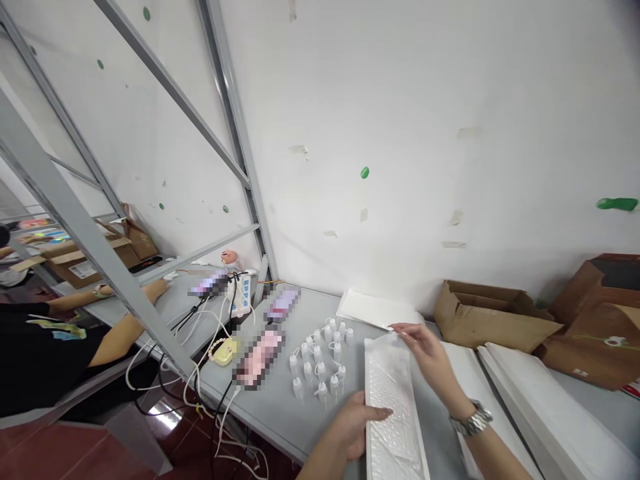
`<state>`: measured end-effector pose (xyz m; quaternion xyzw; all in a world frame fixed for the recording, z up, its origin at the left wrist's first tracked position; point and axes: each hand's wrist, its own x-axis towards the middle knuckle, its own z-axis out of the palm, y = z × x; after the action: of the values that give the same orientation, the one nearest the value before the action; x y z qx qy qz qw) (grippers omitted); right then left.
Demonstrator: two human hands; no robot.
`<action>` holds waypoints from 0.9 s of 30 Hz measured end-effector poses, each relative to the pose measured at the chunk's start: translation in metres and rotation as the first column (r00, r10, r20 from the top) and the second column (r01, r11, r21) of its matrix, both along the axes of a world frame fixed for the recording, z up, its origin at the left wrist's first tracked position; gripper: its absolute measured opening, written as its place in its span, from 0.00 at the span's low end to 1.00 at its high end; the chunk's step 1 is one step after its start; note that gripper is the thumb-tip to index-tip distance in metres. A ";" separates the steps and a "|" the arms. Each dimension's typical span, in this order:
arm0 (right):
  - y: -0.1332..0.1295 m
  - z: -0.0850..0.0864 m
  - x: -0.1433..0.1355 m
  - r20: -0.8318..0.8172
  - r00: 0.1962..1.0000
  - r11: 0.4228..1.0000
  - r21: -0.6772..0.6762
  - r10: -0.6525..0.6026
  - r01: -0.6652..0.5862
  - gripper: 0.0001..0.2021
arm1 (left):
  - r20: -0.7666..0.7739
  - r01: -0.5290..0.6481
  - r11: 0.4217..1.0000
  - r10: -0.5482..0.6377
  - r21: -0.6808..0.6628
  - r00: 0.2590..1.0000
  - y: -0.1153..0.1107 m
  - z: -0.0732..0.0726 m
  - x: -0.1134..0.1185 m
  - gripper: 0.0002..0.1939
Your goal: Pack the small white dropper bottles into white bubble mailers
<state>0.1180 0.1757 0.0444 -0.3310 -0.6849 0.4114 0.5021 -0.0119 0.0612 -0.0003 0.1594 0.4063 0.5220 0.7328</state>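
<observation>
A long white bubble mailer [393, 407] lies lengthwise in front of me, its surface puckered by the bubbles. My left hand [354, 421] grips its left side, thumb over the front and fingers behind. At the mailer's far end my right hand [423, 343] pinches the top edge or flap between thumb and fingertips. Just left of the mailer stand several small clear bottles [320, 353] with white caps, grouped on the grey table [265, 413]. What is inside the mailer, if anything, is hidden.
Stacks of white mailers [555, 407] lie to the right, before open cardboard boxes [495, 310]. White sheets or mailers [375, 308] lie by the wall. Blurred phones [259, 357], cables and a power strip [241, 293] are left. Beyond a metal frame [100, 233] sits another person [50, 360].
</observation>
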 end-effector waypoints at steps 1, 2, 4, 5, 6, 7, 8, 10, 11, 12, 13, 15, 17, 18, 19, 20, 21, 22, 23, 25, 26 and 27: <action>0.004 -0.004 0.011 -0.055 0.998 0.997 -0.074 -0.026 0.021 0.12 | 0.007 0.004 1.000 -0.004 0.003 1.000 0.001 0.001 -0.001 0.22; 0.008 -0.009 0.021 -0.094 0.994 0.990 -0.133 -0.057 0.045 0.13 | 0.010 0.001 1.000 -0.001 0.005 1.000 0.002 0.002 -0.001 0.22; 0.012 -0.022 0.037 -0.139 0.984 0.973 -0.214 -0.113 0.081 0.15 | -0.011 -0.025 1.000 0.025 0.008 1.000 0.006 0.004 0.000 0.22; 0.012 -0.028 0.043 -0.155 0.979 0.966 -0.241 -0.135 0.095 0.15 | -0.034 -0.041 0.999 0.042 0.014 0.999 0.009 0.005 0.000 0.23; 0.012 -0.033 0.047 -0.172 0.973 0.959 -0.263 -0.152 0.104 0.15 | -0.060 -0.055 0.998 0.057 0.025 0.997 0.011 0.005 0.001 0.24; 0.011 -0.038 0.050 -0.190 0.967 0.954 -0.279 -0.168 0.111 0.15 | -0.085 -0.065 0.997 0.068 0.040 0.994 0.013 0.005 0.003 0.26; 0.010 -0.041 0.053 -0.207 0.961 0.950 -0.288 -0.183 0.119 0.15 | -0.109 -0.071 0.996 0.076 0.052 0.991 0.015 0.004 0.004 0.27; 0.008 -0.043 0.055 -0.236 0.948 0.947 -0.287 -0.216 0.144 0.15 | -0.152 -0.082 0.994 0.093 0.076 0.984 0.018 0.002 0.008 0.27; 0.006 -0.042 0.056 -0.248 0.940 0.946 -0.280 -0.235 0.162 0.15 | -0.174 -0.083 0.993 0.097 0.084 0.980 0.019 0.001 0.010 0.27; 0.005 -0.040 0.056 -0.259 0.932 0.945 -0.274 -0.254 0.181 0.15 | -0.200 -0.078 0.993 0.094 0.087 0.975 0.020 0.000 0.012 0.26; 0.003 -0.037 0.057 -0.269 0.924 0.943 -0.268 -0.271 0.198 0.14 | -0.229 -0.068 0.994 0.086 0.087 0.970 0.020 -0.001 0.014 0.25; -0.002 -0.030 0.057 -0.281 0.912 0.939 -0.256 -0.299 0.229 0.13 | -0.293 -0.036 0.996 0.058 0.080 0.954 0.020 -0.001 0.018 0.23; -0.007 -0.023 0.056 -0.274 0.908 0.938 -0.235 -0.316 0.256 0.12 | -0.352 0.002 0.997 0.025 0.076 0.936 0.020 0.001 0.021 0.22; -0.009 -0.021 0.055 -0.266 0.909 0.938 -0.219 -0.322 0.268 0.12 | -0.374 0.021 0.997 0.009 0.076 0.927 0.019 0.001 0.022 0.21; -0.012 -0.019 0.054 -0.255 0.911 0.939 -0.201 -0.324 0.278 0.11 | -0.394 0.042 0.996 -0.009 0.077 0.919 0.019 0.002 0.022 0.20; -0.014 -0.018 0.053 -0.240 0.915 0.942 -0.177 -0.324 0.287 0.11 | -0.413 0.062 0.995 -0.025 0.075 0.910 0.019 0.002 0.022 0.20; -0.016 -0.018 0.052 -0.217 0.922 0.944 -0.148 -0.321 0.293 0.10 | -0.430 0.080 0.994 -0.041 0.073 0.902 0.019 0.002 0.021 0.19; -0.017 -0.018 0.052 -0.185 0.930 0.947 -0.115 -0.318 0.301 0.10 | -0.441 0.098 0.993 -0.057 0.069 0.896 0.019 0.001 0.020 0.18; -0.018 -0.019 0.051 -0.142 0.939 0.949 -0.082 -0.313 0.304 0.10 | -0.445 0.113 0.991 -0.071 0.068 0.892 0.019 0.000 0.018 0.18; -0.020 -0.021 0.050 -0.043 0.954 0.954 -0.034 -0.298 0.297 0.10 | -0.437 0.140 0.987 -0.093 0.077 0.895 0.018 -0.001 0.015 0.17; -0.020 -0.021 0.050 0.002 0.958 0.958 -0.023 -0.285 0.285 0.10 | -0.429 0.151 0.985 -0.103 0.081 0.897 0.017 -0.002 0.014 0.17; -0.020 -0.022 0.050 0.039 0.963 0.964 -0.020 -0.266 0.267 0.11 | -0.422 0.159 0.983 -0.108 0.087 0.900 0.016 -0.003 0.012 0.17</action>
<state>0.1682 0.1558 0.0228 -0.4336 -0.6378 0.3428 0.5364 0.0004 0.0773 -0.0029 0.3376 0.5091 0.4478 0.6529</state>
